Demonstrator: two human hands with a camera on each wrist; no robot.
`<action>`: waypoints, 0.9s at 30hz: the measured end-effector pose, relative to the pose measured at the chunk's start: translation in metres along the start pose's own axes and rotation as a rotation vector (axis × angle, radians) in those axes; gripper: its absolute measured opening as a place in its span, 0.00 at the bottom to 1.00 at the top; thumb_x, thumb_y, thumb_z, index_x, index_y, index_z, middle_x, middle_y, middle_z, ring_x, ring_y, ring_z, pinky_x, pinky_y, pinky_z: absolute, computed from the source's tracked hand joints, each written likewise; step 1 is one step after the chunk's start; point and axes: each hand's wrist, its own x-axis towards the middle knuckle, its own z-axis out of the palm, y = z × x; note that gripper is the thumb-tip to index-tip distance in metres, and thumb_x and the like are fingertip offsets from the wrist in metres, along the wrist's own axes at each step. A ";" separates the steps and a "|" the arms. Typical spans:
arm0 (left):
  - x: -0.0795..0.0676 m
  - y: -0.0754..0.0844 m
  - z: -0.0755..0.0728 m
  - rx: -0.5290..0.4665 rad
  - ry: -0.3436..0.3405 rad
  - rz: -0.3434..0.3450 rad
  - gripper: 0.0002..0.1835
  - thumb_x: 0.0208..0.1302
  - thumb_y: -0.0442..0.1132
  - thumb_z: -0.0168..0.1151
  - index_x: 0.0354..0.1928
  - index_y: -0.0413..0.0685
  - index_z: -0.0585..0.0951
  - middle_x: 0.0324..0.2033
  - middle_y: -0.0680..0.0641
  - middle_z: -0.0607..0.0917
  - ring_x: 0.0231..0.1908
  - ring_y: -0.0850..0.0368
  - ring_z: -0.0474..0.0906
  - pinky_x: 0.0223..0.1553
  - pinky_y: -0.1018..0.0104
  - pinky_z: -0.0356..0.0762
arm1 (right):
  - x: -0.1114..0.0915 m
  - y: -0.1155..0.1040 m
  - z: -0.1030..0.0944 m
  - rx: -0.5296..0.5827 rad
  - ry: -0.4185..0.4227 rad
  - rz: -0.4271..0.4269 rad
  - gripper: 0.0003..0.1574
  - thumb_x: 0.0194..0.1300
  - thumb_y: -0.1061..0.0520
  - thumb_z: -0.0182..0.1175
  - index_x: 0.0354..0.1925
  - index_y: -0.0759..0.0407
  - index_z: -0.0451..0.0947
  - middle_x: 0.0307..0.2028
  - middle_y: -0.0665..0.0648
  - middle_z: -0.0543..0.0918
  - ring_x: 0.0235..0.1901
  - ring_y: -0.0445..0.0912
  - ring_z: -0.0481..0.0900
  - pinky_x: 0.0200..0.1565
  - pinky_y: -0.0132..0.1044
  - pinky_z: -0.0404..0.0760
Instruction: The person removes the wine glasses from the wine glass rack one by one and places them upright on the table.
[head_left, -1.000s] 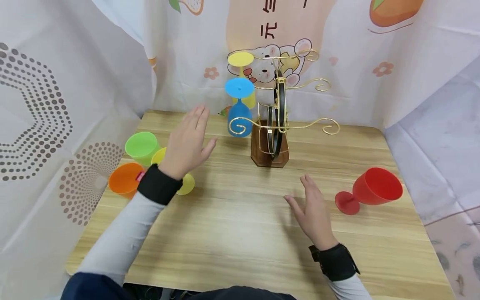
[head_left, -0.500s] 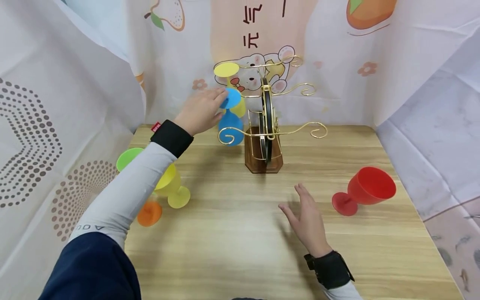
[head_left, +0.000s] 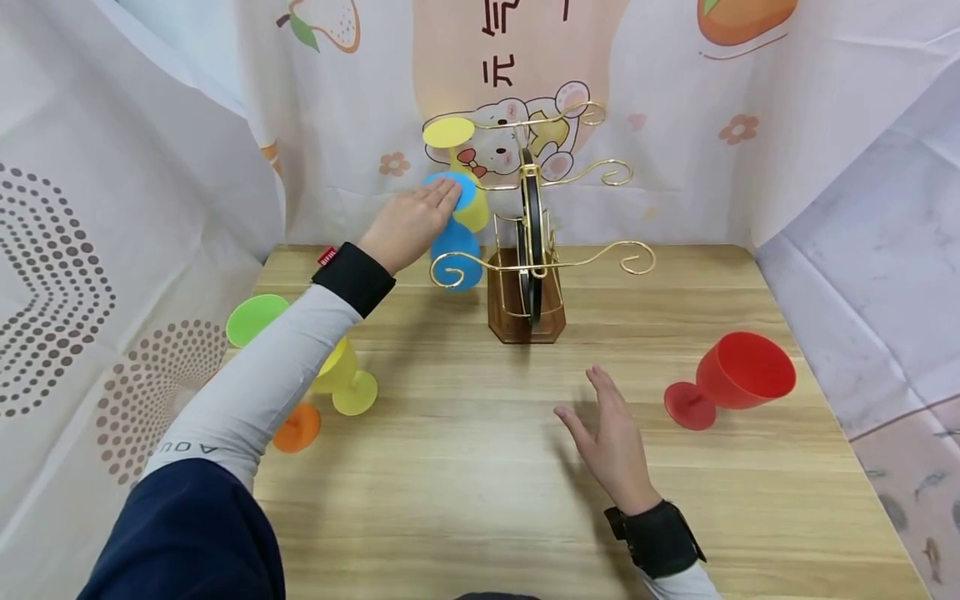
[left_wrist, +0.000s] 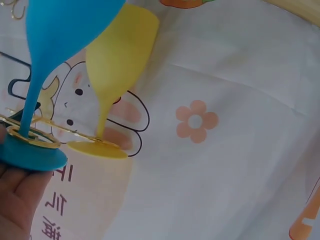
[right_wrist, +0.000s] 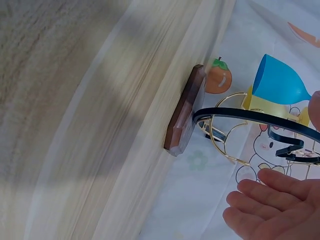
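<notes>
A gold wire glass rack on a wooden base (head_left: 504, 325) stands at the table's back. From its left hooks, a blue plastic wine glass (head_left: 456, 250) and a yellow plastic wine glass (head_left: 448, 132) hang upside down. My left hand (head_left: 412, 223) grips the blue glass by its upturned foot. In the left wrist view its fingers (left_wrist: 25, 187) lie along the foot's flat face, with a fingertip at the other side by the rack wire. Holding nothing, my right hand (head_left: 615, 446) hovers over the table with fingers extended, left of a red wine glass (head_left: 738, 375).
The red glass lies on its side at the right. At the left lie a green cup (head_left: 257, 319), another yellow wine glass (head_left: 354, 392) and an orange wine glass (head_left: 297, 427), partly hidden by my left sleeve. A printed curtain (head_left: 667, 183) backs the table (head_left: 465, 500).
My left hand has moved right from over the cups at the left to the blue wine glass's foot and taken hold there. The right hand has barely moved; the head view has shifted slightly.
</notes>
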 end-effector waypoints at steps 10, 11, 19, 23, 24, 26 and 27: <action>0.000 -0.007 0.004 0.037 0.078 -0.038 0.19 0.71 0.26 0.45 0.61 0.25 0.70 0.57 0.31 0.78 0.59 0.42 0.77 0.60 0.53 0.76 | -0.002 -0.001 0.002 0.000 -0.004 0.004 0.46 0.59 0.46 0.66 0.67 0.69 0.62 0.67 0.69 0.67 0.68 0.62 0.65 0.65 0.60 0.68; 0.002 -0.008 0.004 0.037 0.092 -0.042 0.19 0.71 0.26 0.45 0.61 0.25 0.70 0.57 0.31 0.78 0.58 0.41 0.77 0.59 0.53 0.77 | -0.002 -0.001 0.002 0.001 -0.004 0.006 0.46 0.59 0.46 0.66 0.67 0.69 0.63 0.67 0.69 0.67 0.68 0.62 0.65 0.65 0.60 0.68; 0.024 -0.009 -0.007 0.029 0.079 -0.083 0.19 0.72 0.29 0.46 0.62 0.29 0.71 0.58 0.32 0.78 0.59 0.40 0.76 0.57 0.50 0.78 | -0.004 0.001 0.002 0.026 -0.017 0.023 0.47 0.59 0.45 0.66 0.67 0.68 0.62 0.68 0.69 0.66 0.69 0.62 0.63 0.66 0.60 0.67; 0.030 -0.006 -0.011 0.031 0.010 -0.092 0.22 0.72 0.31 0.47 0.66 0.37 0.69 0.61 0.35 0.76 0.63 0.42 0.74 0.57 0.48 0.78 | -0.005 0.002 0.002 0.032 -0.021 0.034 0.46 0.60 0.45 0.66 0.67 0.68 0.63 0.69 0.69 0.65 0.70 0.63 0.61 0.66 0.61 0.66; 0.030 -0.005 -0.012 0.034 -0.004 -0.088 0.23 0.72 0.30 0.47 0.67 0.38 0.68 0.62 0.36 0.75 0.63 0.42 0.73 0.58 0.49 0.77 | -0.005 0.002 0.001 0.031 -0.020 0.035 0.46 0.60 0.45 0.66 0.67 0.67 0.63 0.69 0.69 0.65 0.70 0.63 0.61 0.66 0.61 0.65; 0.031 -0.002 -0.011 0.039 -0.003 -0.073 0.23 0.71 0.29 0.47 0.67 0.39 0.67 0.63 0.36 0.75 0.64 0.43 0.72 0.58 0.49 0.77 | -0.005 0.003 0.001 0.033 -0.017 0.034 0.45 0.60 0.46 0.66 0.67 0.67 0.63 0.69 0.69 0.65 0.70 0.63 0.61 0.66 0.62 0.65; 0.031 0.000 -0.010 0.040 0.004 -0.064 0.23 0.71 0.29 0.48 0.67 0.40 0.67 0.63 0.37 0.75 0.64 0.43 0.72 0.59 0.50 0.76 | -0.006 0.003 0.001 0.032 -0.016 0.035 0.45 0.60 0.46 0.66 0.66 0.67 0.63 0.69 0.69 0.65 0.70 0.63 0.61 0.66 0.62 0.65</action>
